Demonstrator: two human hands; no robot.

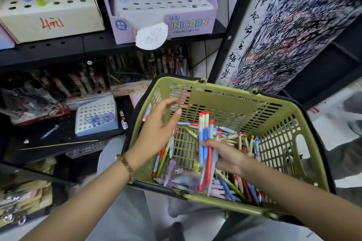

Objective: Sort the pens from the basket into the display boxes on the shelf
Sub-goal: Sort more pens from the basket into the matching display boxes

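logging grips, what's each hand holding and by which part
The right hand grips a bunch of pens around their middles, over the basket. The left hand is open and holds nothing.

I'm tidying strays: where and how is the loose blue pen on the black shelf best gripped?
Pinch the loose blue pen mid-barrel from above, fingers across its width: it lies flat and diagonal on the black shelf with bare surface either side. The open left hand is nearest.

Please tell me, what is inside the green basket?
Loose pens of many colours lie on the floor of the basket. The right hand grips a bundle of red and blue pens over them. What lies beneath the hand and the pile is hidden.
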